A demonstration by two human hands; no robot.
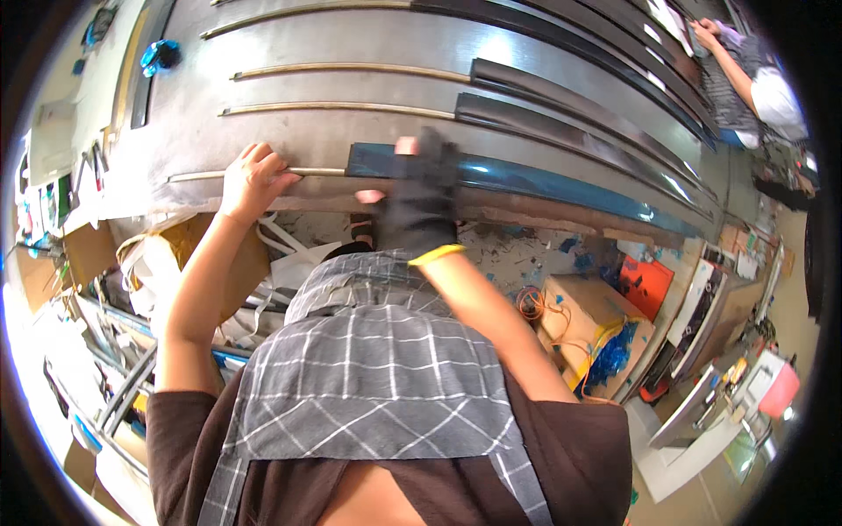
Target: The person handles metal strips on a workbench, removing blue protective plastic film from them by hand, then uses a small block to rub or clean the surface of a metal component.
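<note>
A slim pale metal rod (316,171) lies along the near edge of the workbench, its right part running into a glossy dark blue strip (544,182). My bare left hand (254,182) is closed round the rod, left of the strip's end. Over the strip's left part is my right hand (421,188), in a black fingerless glove with a yellow cuff. Its thumb lies at the strip's near edge and a fingertip at the far edge; the other fingers are blurred and partly hidden. Farther back lie similar rods (351,67) with black strips (544,88) on their right parts.
A grey metal workbench (193,96) spans the front, with a crumpled blue item (160,58) at far left. Another person (754,88) works at the far right. Below the bench stand a cardboard box (588,307), an orange-red bin (645,285) and floor scraps.
</note>
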